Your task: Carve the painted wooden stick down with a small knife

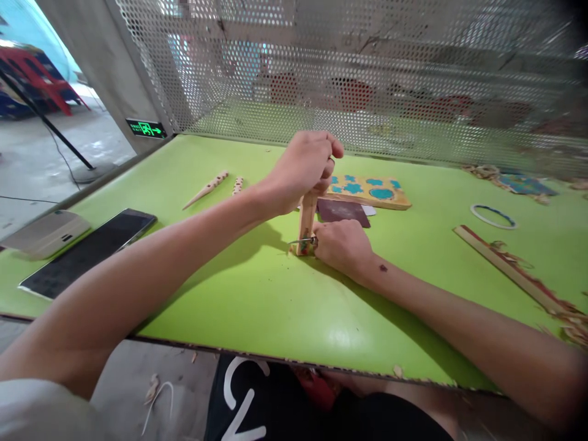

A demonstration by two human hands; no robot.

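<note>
Wooden strip (307,215), narrow, tan

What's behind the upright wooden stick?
Behind the stick, to the right, are a brown sheet and a yellow board with blue shapes. The left hand covers the board's left end; whatever is directly behind the stick is hidden.

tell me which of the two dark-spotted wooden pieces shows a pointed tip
The left spotted piece, nearer the phone: it tapers to a point. The right spotted piece looks shorter and shows no tip.
</note>
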